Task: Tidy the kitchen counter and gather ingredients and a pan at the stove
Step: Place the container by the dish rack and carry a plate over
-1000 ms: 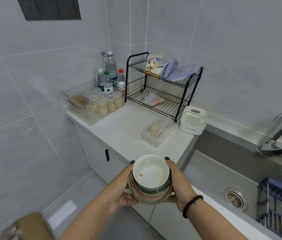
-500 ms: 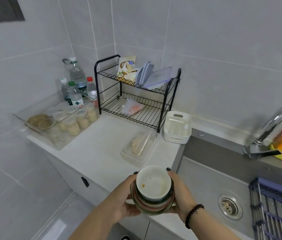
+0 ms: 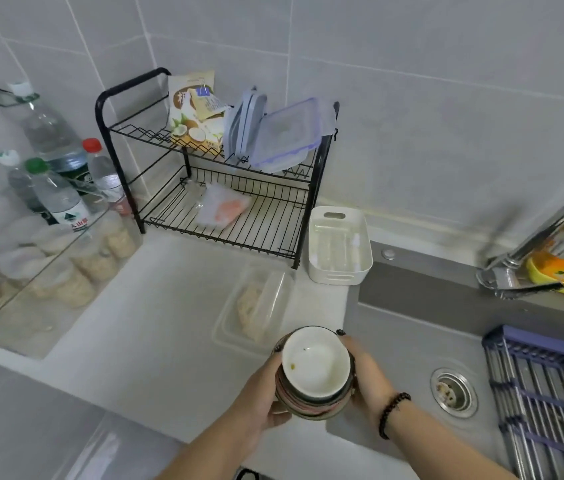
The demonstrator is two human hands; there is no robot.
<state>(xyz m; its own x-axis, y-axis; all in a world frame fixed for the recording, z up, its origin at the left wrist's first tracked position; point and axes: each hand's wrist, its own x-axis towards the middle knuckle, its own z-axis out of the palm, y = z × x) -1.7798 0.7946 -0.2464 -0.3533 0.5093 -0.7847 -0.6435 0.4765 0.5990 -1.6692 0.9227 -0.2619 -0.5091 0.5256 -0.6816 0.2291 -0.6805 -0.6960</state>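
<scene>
A person's left hand (image 3: 260, 393) and right hand (image 3: 363, 372) hold a stack of bowls (image 3: 315, 375) between them, above the front edge of the white counter (image 3: 156, 306) where it meets the steel sink (image 3: 412, 341). The fingers of each hand curl round the sides of the stack, the left thumb lying along its near lower edge; dark-painted fingertips show at the far rim on both sides. The uppermost bowl is white inside, with a few small specks of residue; striped rims of the lower bowls show beneath it. A beaded bracelet (image 3: 391, 414) circles the right wrist. Just beyond the stack a clear lidded container (image 3: 256, 303) rests on the counter, and a white plastic basket (image 3: 339, 244) stands beside a two-tier black wire rack (image 3: 211, 174) that carries a snack packet and plastic lids. At far left, water bottles (image 3: 55, 181) stand behind a transparent tray of small jars (image 3: 76, 265). The sink holds a round drain (image 3: 453, 393) and a blue-framed roll-up rack (image 3: 547, 393); a chrome tap (image 3: 547, 230) rises at right.
</scene>
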